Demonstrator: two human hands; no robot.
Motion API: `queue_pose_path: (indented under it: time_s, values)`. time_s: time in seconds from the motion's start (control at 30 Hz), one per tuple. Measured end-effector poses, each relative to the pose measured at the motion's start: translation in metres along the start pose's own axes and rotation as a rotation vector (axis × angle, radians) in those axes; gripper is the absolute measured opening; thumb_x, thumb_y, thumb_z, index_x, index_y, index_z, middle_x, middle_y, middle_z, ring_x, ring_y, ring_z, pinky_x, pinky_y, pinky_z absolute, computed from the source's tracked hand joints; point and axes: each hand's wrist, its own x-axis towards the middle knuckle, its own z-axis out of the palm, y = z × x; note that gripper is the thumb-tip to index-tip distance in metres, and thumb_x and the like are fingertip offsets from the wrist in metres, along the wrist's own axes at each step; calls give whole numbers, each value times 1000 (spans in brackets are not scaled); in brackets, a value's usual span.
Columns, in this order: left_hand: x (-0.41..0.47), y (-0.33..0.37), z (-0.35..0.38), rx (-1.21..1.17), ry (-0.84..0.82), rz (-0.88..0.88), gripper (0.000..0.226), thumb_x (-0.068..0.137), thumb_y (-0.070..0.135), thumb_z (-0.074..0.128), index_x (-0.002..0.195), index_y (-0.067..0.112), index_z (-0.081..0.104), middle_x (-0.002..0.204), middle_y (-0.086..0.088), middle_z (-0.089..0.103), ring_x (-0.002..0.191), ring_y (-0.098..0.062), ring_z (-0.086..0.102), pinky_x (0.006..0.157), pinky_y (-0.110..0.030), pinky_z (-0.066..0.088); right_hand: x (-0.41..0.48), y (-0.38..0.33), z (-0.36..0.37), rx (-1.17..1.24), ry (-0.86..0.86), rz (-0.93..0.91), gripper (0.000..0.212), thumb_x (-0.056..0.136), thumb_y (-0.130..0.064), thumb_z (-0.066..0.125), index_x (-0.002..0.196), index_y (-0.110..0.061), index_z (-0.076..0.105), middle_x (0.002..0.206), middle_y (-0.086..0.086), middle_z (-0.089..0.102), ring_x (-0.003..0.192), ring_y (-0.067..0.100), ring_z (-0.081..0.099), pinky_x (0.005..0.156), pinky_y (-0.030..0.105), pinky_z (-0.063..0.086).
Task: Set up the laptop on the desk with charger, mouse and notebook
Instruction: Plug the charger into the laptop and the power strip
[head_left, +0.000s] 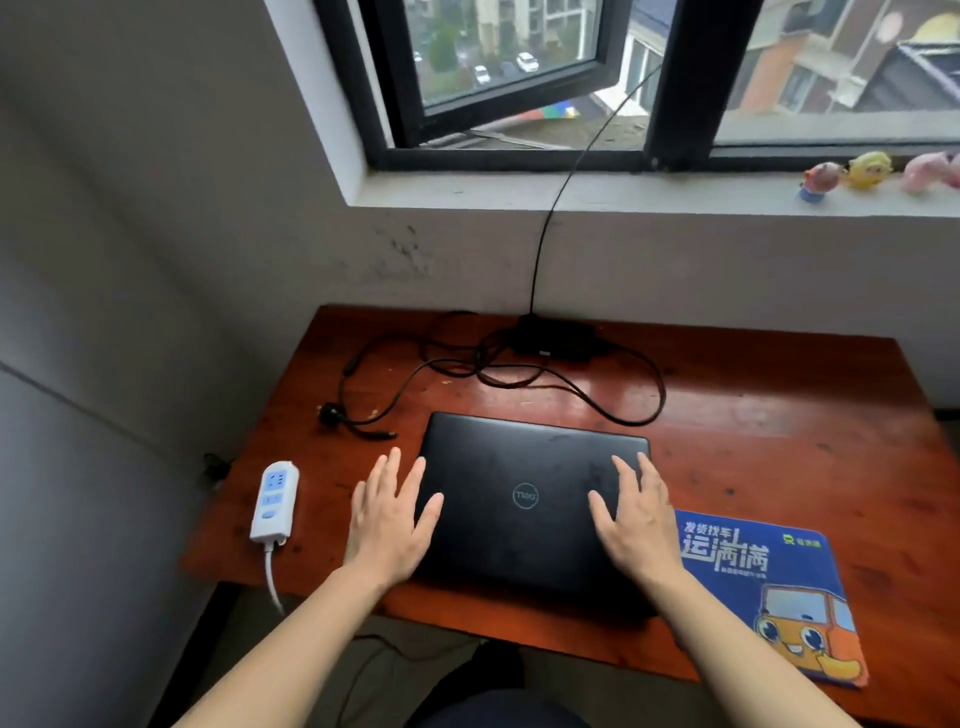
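A closed black laptop (524, 467) lies flat in the middle of the red-brown wooden desk (753, 415). My left hand (389, 519) rests flat over its left edge with fingers spread, holding nothing. Spread the same way, my right hand (636, 519) lies on the lid's right side. Behind the laptop sits the black charger brick (553, 340) with its cables (613, 400) looped over the desk; its plug (331, 414) and connector tip (382, 434) lie loose at the left. No mouse or notebook is in view.
A white power strip (274, 501) lies at the desk's left edge, its cord hanging off the front. A blue mouse pad (769, 587) sits right of the laptop. The wall stands close on the left. Small toy figures (865, 171) line the window sill above.
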Motion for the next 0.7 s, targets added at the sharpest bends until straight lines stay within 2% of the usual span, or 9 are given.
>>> queue_pose_path:
  time_s: [0.1,0.3,0.47,0.7]
  values:
    - [-28,-9,-12,25,63,-54,62,100,55,33,155,27,26,165,-8,10,151,-24,4,120,-46,12,-3,-23,7,-26,-23,-80,65,97,-40,57,153,-16,35,164,15,18,150,31,19,117,46,27]
    - [-49,-43,-22,51,20,-158,64,99,57,30,156,28,22,165,-6,7,152,-23,4,120,-46,14,-13,-63,30,5,-103,-182,62,97,-41,57,151,-17,39,163,14,24,150,29,21,119,44,27]
    - [-28,-80,-26,51,-27,-243,66,100,57,30,156,25,19,165,-9,7,151,-26,6,120,-47,17,-1,-93,55,-40,-187,-217,60,96,-39,58,150,-18,40,162,13,25,150,28,21,118,43,28]
    - [24,-138,-19,-22,-167,-266,67,100,56,29,157,25,13,166,-7,1,152,-27,2,121,-48,17,39,-153,93,-154,-276,-213,60,98,-39,55,151,-18,37,162,10,25,150,27,20,117,42,29]
